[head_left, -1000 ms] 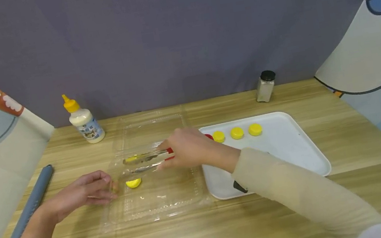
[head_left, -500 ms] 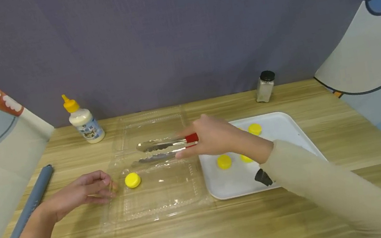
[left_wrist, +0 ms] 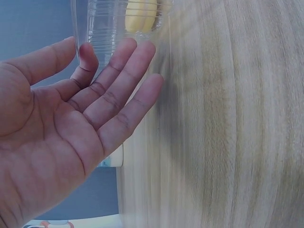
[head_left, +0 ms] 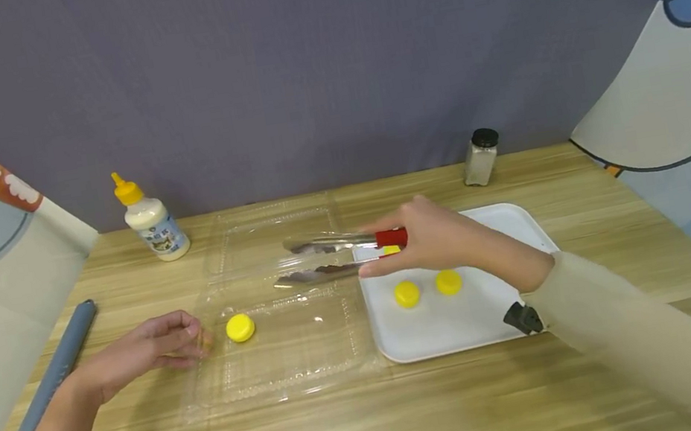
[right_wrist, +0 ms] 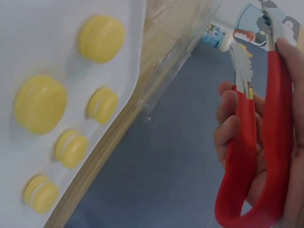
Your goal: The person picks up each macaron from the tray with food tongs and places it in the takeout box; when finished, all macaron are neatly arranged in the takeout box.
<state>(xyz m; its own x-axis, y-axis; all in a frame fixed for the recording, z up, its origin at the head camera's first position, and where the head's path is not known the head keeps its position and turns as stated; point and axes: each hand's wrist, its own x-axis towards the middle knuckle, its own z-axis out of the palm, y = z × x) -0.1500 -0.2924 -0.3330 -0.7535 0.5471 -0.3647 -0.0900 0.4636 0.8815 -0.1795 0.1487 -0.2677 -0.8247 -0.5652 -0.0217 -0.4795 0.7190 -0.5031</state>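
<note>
My right hand (head_left: 447, 235) grips a pair of metal tongs (head_left: 321, 274) by their red handles. The tongs' arms stand apart with nothing between them, above the clear plastic container (head_left: 304, 380) and the left edge of the white tray (head_left: 421, 347). One yellow macaron (head_left: 240, 328) sits at the left of the container's near half. With thumb and index finger, my left hand (head_left: 143, 351) pinches the container's left edge; its other fingers (left_wrist: 123, 114) are nearly straight. On the tray lie several yellow macarons (right_wrist: 40, 104), some of them hidden behind my right hand in the head view.
A white bottle with a yellow nozzle (head_left: 156, 227) stands at the back left. At the back right is a small black-lidded jar (head_left: 481, 158). A long blue-grey rod (head_left: 60, 366) lies along the table's left side, partly behind my left arm.
My right hand has moved right with the tongs, from over the container to over the tray. The tongs have come away from the macaron left in the container. My left hand stays put.
</note>
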